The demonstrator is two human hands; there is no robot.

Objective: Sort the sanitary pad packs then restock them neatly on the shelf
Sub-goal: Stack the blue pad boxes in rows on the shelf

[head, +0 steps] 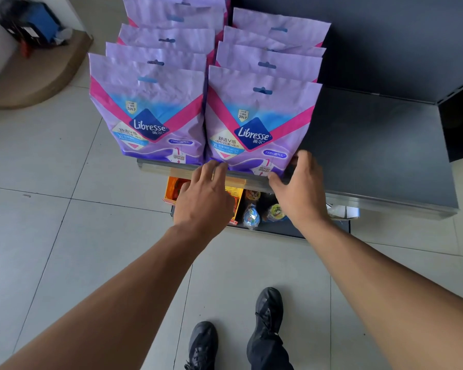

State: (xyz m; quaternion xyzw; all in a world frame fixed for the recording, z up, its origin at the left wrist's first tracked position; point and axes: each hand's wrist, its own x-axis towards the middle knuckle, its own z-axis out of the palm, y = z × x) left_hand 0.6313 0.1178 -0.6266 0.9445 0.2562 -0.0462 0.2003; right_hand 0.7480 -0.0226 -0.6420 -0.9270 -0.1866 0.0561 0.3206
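Two rows of purple Libresse sanitary pad packs stand upright on the dark shelf [380, 145], several in each row. The front pack of the right row [259, 121] stands at the shelf's front edge, beside the front pack of the left row [147, 113]. My left hand [203, 196] touches the bottom left corner of the right front pack with its fingertips. My right hand [298, 185] holds that pack's bottom right corner, fingers on its side and thumb at the front.
The shelf's right half is bare dark metal, with a dark back panel [401, 41] behind. A lower shelf [251, 209] holds an orange box and small snack packs. Tiled floor surrounds; my black shoes [235, 335] stand below. A blue object [35, 25] sits far left.
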